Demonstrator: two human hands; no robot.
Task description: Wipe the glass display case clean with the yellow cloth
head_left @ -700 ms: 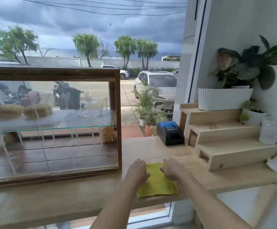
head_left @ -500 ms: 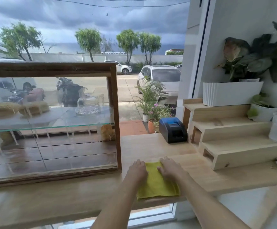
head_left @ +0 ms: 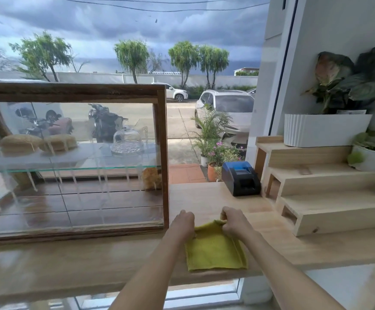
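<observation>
You are facing a big window (head_left: 123, 52) that looks out on a dark, cloudy sky, a row of trees, a white wall and parked cars. A white wall (head_left: 338, 30) closes the room on your right. Below the window a long wooden counter (head_left: 92, 260) runs from left to right across the whole view. On its left part stands the glass display case (head_left: 70, 162), framed in dark wood, with a glass shelf inside carrying baked goods and a clear dome; streaks run down its front pane. On the right part of the counter sits a stepped wooden riser (head_left: 320, 182) with a white planter (head_left: 325, 129) of broad-leaved plants on its top step. A small black and blue receipt printer (head_left: 240, 177) stands between the case and the riser. The yellow cloth (head_left: 215, 247) lies flat on the counter near its front edge, just right of the case. Your left hand (head_left: 183, 223) and right hand (head_left: 234, 222) sit close together at the cloth's far edge, each pinching a far corner, and that edge is bunched up slightly off the wood.
</observation>
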